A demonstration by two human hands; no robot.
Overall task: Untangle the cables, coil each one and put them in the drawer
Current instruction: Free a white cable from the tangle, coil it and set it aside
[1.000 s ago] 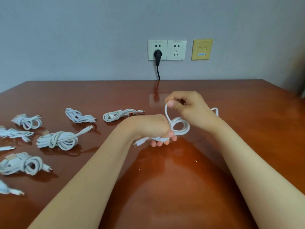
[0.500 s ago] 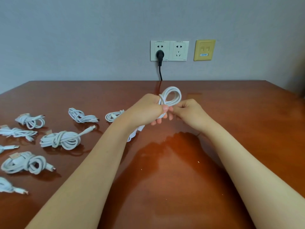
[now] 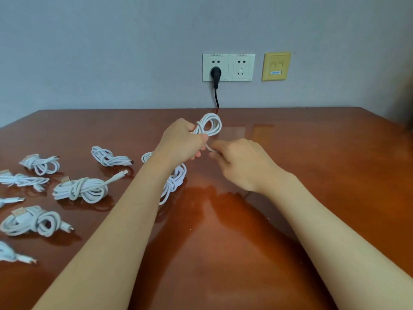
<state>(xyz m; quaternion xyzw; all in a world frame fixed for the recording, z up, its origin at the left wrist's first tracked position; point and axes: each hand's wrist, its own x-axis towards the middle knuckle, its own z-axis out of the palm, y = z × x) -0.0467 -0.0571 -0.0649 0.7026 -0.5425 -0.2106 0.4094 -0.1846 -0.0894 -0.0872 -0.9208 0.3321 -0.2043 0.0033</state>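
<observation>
Gripping cable (image 3: 177, 179) | left hand (image 3: 181, 139), right hand (image 3: 241, 162) | yellow plate (image 3: 276, 61) label blurred

**One cable in hand, the others coiled**

A white cable (image 3: 210, 125) is bunched in loops. One end rises above the left hand (image 3: 181, 139) that grips it, the other hangs below. The right hand (image 3: 241, 162) pinches its loose strand. Several coiled cables (image 3: 81, 189), each wrapped round its middle, lie apart on the table (image 3: 312, 153), well to the left.

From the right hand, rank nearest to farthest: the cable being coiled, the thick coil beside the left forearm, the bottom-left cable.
1. Cable being coiled: pinched by the right hand.
2. Thick coil: left of the forearm.
3. Bottom-left cable: at the frame's edge.
</observation>
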